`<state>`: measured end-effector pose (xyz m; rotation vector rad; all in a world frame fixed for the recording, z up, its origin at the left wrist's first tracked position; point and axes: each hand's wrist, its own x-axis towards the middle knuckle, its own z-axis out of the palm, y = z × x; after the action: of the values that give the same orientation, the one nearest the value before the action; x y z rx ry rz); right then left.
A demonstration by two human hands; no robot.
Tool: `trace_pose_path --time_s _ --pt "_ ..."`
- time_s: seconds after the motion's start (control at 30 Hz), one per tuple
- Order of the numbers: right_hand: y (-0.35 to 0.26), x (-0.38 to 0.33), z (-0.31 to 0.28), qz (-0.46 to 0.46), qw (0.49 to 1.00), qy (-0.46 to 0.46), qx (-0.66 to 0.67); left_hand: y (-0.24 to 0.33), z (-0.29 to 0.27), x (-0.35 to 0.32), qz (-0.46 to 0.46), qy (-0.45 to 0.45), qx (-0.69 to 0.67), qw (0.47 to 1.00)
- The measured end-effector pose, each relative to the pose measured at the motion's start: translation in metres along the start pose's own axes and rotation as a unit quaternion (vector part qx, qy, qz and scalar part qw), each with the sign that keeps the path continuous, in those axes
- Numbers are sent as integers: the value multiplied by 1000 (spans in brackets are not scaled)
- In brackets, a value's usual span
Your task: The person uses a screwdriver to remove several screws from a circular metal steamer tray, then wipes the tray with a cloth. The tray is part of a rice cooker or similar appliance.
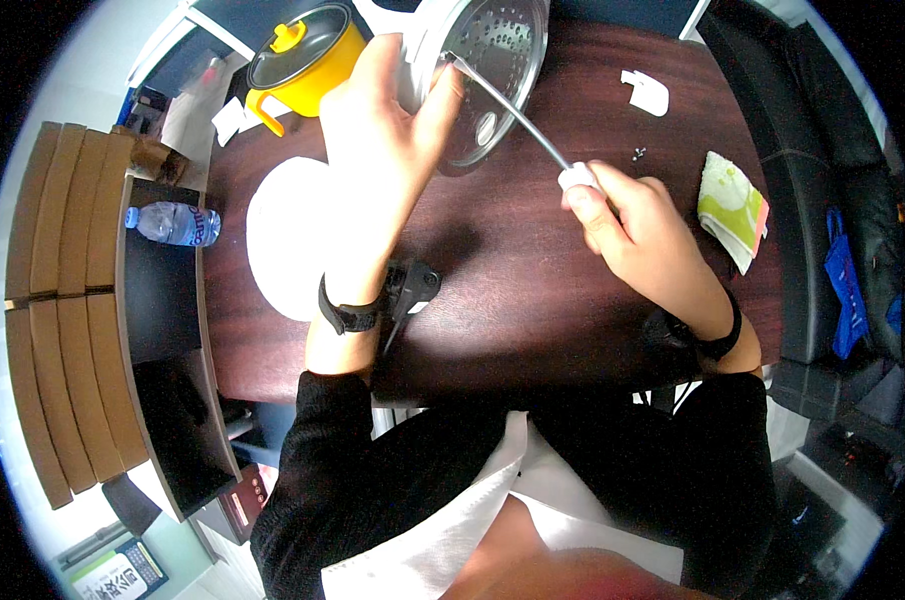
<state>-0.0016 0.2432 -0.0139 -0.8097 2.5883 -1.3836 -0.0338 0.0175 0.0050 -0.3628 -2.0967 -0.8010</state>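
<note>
The person sat at a dark wooden worktop point(533, 300) with a round metal lid point(488, 70) tipped up on edge at its far side, and everything else lay around that lid. The left hand point(378, 130) was wrapped over the lid's near-left rim, fingers closed on it and holding it tilted so its perforated inner face turned toward the person. The right hand point(638, 225), nearer the person and to the right of the lid, had its fingers pinched shut around the white handle of a screwdriver point(533, 125). The tool's long thin shaft ran up and to the left from that grip, its tip meeting the lid's inner face near the upper rim. So the lid lay ahead and left of the right hand, in line with the shaft.

Left of the lid stood a yellow pot point(308, 55) with a dark glass cover. Nearer the person than the lid, a white plate point(283, 240) lay flat, partly under the left forearm, and a small black part point(410, 285) rested beside the left wrist. To the right of the lid were a white plastic piece point(648, 93) and a green-and-white cloth point(733, 205).

What the tip was actually touching I could not make out, and the lid's far edge was cut off by the frame.
</note>
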Motion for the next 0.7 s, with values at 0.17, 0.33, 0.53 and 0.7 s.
trace_pose_path --time_s 0.17,0.33,0.53,0.7 --pt "5 4 -24 -114 949 140 -258 8 -6 1 1 -46 42 998" --pt "1 6 -40 -106 968 104 -204 5 -10 3 -29 -102 10 994" --pt "-16 -4 -11 139 945 -144 258 12 -8 2 -114 -71 -32 990" --pt "-17 -6 -1 166 916 -169 324 4 9 -5 -41 7 -53 998"
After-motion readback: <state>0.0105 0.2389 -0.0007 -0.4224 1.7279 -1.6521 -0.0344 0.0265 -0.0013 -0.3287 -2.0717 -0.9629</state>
